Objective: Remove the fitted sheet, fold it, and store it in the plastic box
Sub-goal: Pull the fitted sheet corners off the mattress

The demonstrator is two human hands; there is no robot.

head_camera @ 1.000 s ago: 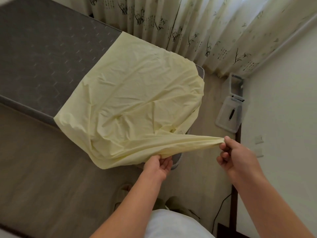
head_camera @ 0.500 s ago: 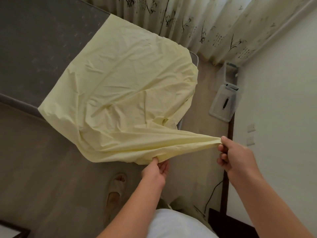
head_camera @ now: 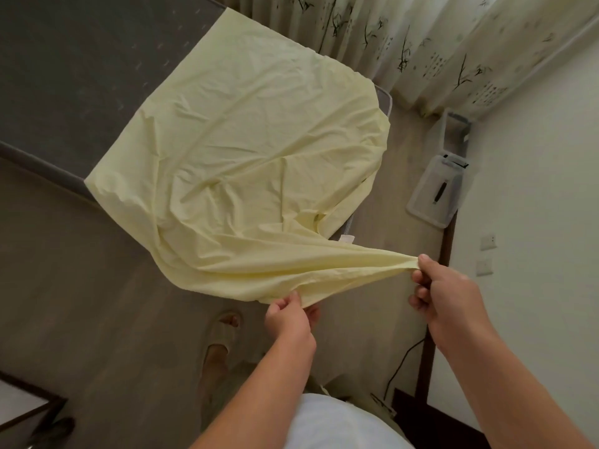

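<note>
Fitted sheet (head_camera: pixel 246 163) edge pinched in left hand (head_camera: pixel 288 322) and right hand (head_camera: pixel 444 296), draped over grey mattress (head_camera: pixel 81 76). White tag (head_camera: pixel 346 238) unreadable. Plastic box (head_camera: pixel 437 196) on wood floor (head_camera: pixel 97 286) near bamboo-print curtain (head_camera: pixel 421 43).

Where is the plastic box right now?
In the head view, the plastic box sits on the floor at the right, beside the white wall near the curtain, beyond the right hand gripping the sheet.

A grey mattress (head_camera: pixel 81 76) lies before bamboo-print curtains (head_camera: pixel 405 37). A beige slipper (head_camera: pixel 223 328) stands on the wooden floor (head_camera: pixel 97 303), and a black cable (head_camera: pixel 399 362) trails beside the white wall (head_camera: pixel 534 189).
</note>
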